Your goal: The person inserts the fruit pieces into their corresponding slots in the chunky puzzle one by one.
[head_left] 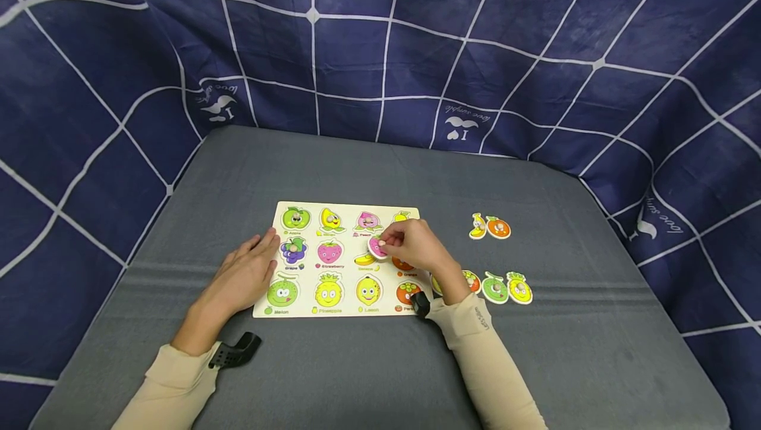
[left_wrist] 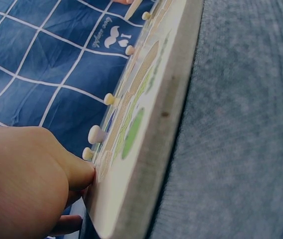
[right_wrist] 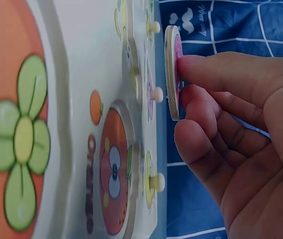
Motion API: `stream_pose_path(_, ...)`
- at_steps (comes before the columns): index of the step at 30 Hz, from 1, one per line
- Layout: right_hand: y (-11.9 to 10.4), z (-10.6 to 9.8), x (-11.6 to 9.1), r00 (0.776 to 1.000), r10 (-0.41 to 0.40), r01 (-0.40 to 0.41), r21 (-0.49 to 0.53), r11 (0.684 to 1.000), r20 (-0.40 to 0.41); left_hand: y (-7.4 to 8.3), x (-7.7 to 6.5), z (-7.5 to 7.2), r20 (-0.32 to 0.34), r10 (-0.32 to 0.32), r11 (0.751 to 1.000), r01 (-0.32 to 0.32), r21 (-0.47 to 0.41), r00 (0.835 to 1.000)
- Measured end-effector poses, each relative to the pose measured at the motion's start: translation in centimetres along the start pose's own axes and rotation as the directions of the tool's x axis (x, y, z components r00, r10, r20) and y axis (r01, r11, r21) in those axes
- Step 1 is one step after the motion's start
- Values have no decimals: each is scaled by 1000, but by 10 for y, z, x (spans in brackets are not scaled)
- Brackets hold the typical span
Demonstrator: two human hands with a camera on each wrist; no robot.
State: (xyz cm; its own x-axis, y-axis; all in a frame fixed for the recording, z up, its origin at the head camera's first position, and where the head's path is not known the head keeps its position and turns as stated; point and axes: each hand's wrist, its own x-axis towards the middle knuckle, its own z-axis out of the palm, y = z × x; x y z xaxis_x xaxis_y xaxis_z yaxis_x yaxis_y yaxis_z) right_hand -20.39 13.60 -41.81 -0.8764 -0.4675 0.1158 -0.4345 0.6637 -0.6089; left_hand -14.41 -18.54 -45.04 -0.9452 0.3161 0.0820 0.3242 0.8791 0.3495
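Note:
On the grey surface lies a pale wooden fruit puzzle board [head_left: 349, 294], printed with rows of fruit. My right hand [head_left: 413, 245] pinches a pink fruit puzzle piece [head_left: 376, 248] between thumb and fingers, over the board near the banana picture [head_left: 364, 260]. In the right wrist view this piece [right_wrist: 171, 74] is tilted on edge and apart from the board; its knob is hidden by the fingers. My left hand [head_left: 245, 275] rests along the board's left edge with fingers extended. The left wrist view shows its thumb [left_wrist: 76, 169] touching that edge. Knobs stand up from several pieces, including the grape piece [head_left: 293, 251].
Right of the board, a banana piece [head_left: 477, 226] and an orange piece [head_left: 498, 227] lie together. Nearer me is a row with a melon piece [head_left: 495, 288] and a pineapple piece [head_left: 520, 288], partly behind my right wrist. A blue checked cloth [head_left: 380, 40] surrounds the surface.

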Motion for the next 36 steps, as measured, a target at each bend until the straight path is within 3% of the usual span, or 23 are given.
stream_pose_path(16, -19, 15, 11, 998, -45, 46, -1, 999, 32, -1, -1, 1, -9, 6, 1000, -6, 4, 1000)
stream_pose_path(36, -31, 29, 23, 996, -33, 29, 42, 999, 82, 2, 0, 0, -17, -5, 1000, 5, 2, 1000)
